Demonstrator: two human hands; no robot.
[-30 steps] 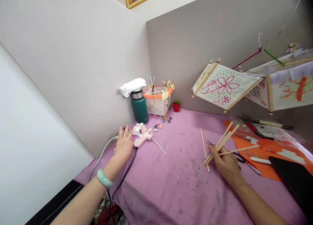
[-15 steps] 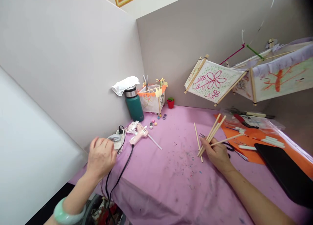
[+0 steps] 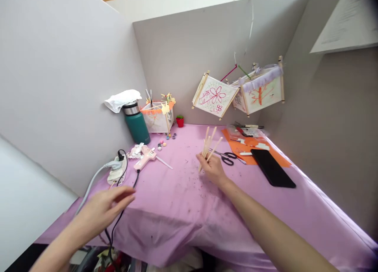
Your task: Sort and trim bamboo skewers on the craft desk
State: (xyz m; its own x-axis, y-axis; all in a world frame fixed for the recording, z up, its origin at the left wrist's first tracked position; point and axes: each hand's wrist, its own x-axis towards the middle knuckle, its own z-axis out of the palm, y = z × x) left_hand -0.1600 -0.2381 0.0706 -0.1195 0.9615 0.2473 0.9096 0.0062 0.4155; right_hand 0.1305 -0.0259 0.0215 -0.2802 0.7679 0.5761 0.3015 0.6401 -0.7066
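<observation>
My right hand (image 3: pixel 213 168) is closed round several thin wooden sticks (image 3: pixel 208 144), which fan upward above the purple cloth (image 3: pixel 177 193). Over the front left edge of the cloth hovers my left hand (image 3: pixel 103 207), thumb and fingers apart and nothing between them. Beyond it, a pink glue gun (image 3: pixel 145 157) lies with a clear glue stick (image 3: pixel 164 163) poking from it toward the right. Black-handled scissors (image 3: pixel 227 158) rest just right of the held sticks.
At the back stand a green bottle (image 3: pixel 137 126), a paper lantern box (image 3: pixel 158 120) and a red pot (image 3: pixel 180 121). Painted lanterns (image 3: pixel 217 96) hang at the right. A black phone (image 3: pixel 273 168) lies beside an orange sheet (image 3: pixel 283 160). A power strip (image 3: pixel 117 169) sits left.
The view has swung right. My left hand has lowered and turned, its fingers now pointing right. The stick that lay on the cloth beside my right hand is now gathered with the others.
</observation>
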